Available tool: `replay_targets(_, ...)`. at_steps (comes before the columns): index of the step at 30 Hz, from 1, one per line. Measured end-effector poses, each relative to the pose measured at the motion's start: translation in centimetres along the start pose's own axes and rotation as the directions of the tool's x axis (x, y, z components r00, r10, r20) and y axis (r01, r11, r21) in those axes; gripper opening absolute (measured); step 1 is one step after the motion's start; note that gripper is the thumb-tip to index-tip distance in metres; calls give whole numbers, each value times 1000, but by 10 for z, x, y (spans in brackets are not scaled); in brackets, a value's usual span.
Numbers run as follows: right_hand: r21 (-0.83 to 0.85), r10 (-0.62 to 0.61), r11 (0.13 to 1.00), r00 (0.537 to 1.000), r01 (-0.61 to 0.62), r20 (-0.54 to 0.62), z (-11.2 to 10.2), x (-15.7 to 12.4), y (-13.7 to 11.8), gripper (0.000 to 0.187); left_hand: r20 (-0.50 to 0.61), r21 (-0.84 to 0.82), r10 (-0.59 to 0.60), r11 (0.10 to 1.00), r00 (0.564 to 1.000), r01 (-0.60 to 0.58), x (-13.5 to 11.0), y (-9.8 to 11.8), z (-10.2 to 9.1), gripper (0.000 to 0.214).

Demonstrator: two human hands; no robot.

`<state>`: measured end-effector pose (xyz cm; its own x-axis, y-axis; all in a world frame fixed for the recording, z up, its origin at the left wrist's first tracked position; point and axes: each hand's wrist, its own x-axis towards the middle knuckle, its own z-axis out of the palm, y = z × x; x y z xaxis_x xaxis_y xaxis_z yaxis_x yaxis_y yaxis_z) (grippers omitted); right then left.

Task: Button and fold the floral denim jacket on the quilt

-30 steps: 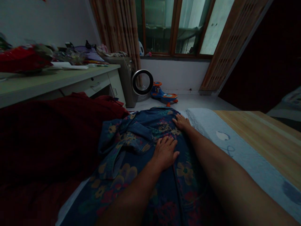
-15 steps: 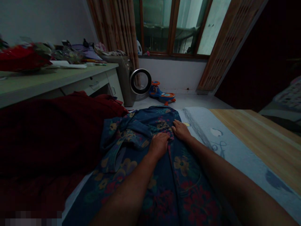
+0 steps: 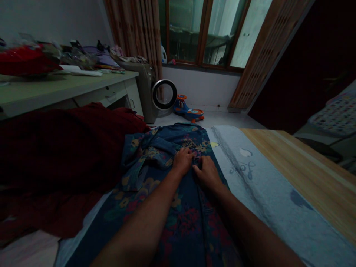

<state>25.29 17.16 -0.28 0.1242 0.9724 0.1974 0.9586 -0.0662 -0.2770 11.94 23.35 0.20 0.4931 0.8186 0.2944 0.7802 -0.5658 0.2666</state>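
A dark blue floral jacket [image 3: 158, 185] lies spread on the bed in front of me, one sleeve folded across its upper part. My left hand [image 3: 183, 161] rests on the chest near the front edge, its fingers close together and curled onto the cloth. Just to the right of it, my right hand [image 3: 207, 172] pinches the front edge between thumb and fingers. A small fold of cloth bunches up between the two hands. The left fingertips are partly hidden in the fabric.
Dark red cloth [image 3: 55, 159] is heaped on the left, beside a cluttered desk [image 3: 91, 87]. Under the jacket lies a pale patterned sheet [image 3: 250, 193], with a wooden board [image 3: 300, 167] to its right. Beyond stand a washer with its round door [image 3: 151, 94] open and a ride-on toy [image 3: 189, 111].
My right hand has moved back toward me from the jacket's right side and now pinches the front edge. My left hand has shifted slightly left. The view has turned a little.
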Motion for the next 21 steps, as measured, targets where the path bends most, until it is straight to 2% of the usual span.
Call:
replay_targets(4, 14, 43, 999, 994, -41, -104, 13, -12, -2, 18, 3, -20, -100, 995, 995, 100, 2, -1, 1, 31)
replay_targets(8, 61, 8, 998, 994, -1, -112, 16, -12, 2, 4, -51, -87, -181, 981, 982, 176, 7, -4, 6, 30)
replay_targets(11, 90, -47, 994, 991, 58, -123, 14, -12, 3, 8, -60, -136, -222, 968, 973, 212, 11, -4, 7, 29)
replay_targets(15, 157, -170, 968, 972, 195, -163, 15, -14, 2, 18, -30, -188, -283, 944, 959, 272, 16, -4, 6, 30)
replay_targets(18, 201, -244, 942, 960, 268, -135, 16, -15, 2, 34, -19, -229, -292, 932, 956, 280, 18, -3, 6, 30)
replay_targets(21, 244, -264, 929, 960, 279, -93, 14, -15, 3, 42, -19, -306, -269, 918, 963, 251, 18, -2, 9, 29)
